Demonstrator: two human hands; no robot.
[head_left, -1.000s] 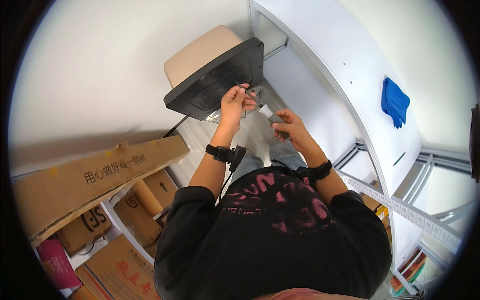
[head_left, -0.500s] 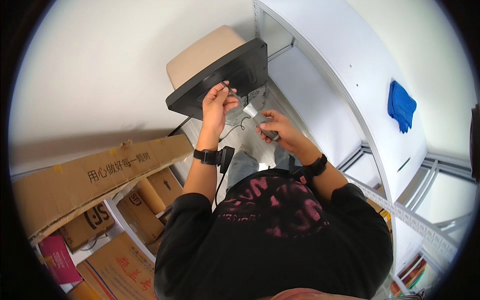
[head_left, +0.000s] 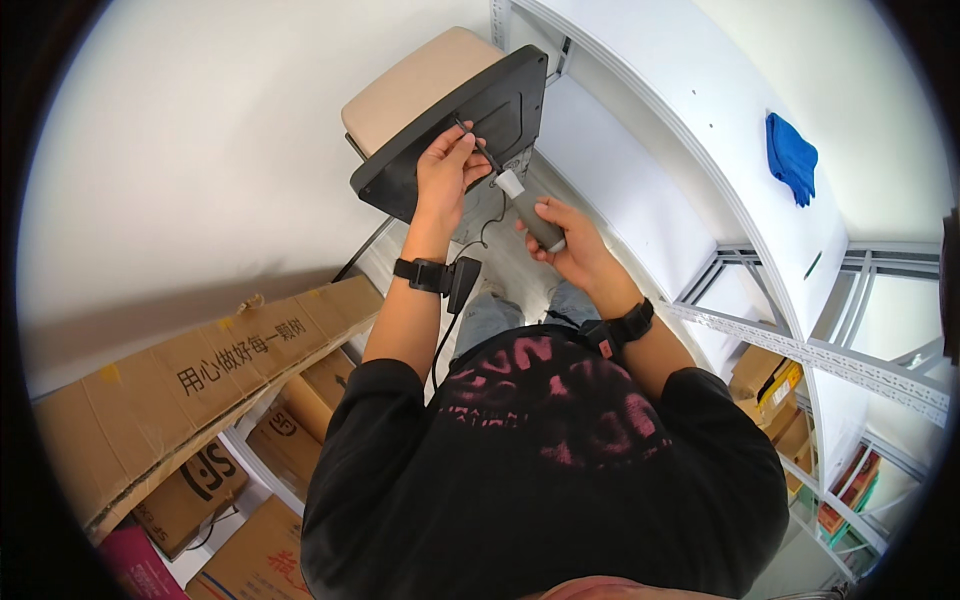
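The right hand point(head_left: 570, 240) is clenched around the grey, cylindrical handle of a screwdriver point(head_left: 520, 200), whose thin dark shaft slants up and to the left. The left hand point(head_left: 447, 175) has its fingertips pinched on that shaft close to the tip, right where it meets the underside of the black plastic seat shell point(head_left: 470, 120). That shell belongs to a chair lying tipped on its side, with its beige padded cushion point(head_left: 415, 80) facing up and left, towards the far end of the scene. Both hands sit just beside each other, with the tool bridging them.

A black wrist strap with a small black device point(head_left: 440, 277) sits on the left wrist, and a thin black cable point(head_left: 445, 335) hangs from it towards the body. A black watch point(head_left: 625, 325) wraps the right wrist. Both forearms emerge from the black sweatshirt with a pink print point(head_left: 540, 440).

To the right runs a white metal shelf unit point(head_left: 700, 150) with a blue cloth point(head_left: 792, 158) lying on its top board. To the left and near, brown cardboard boxes point(head_left: 200, 390) are stacked against the white wall point(head_left: 200, 150).
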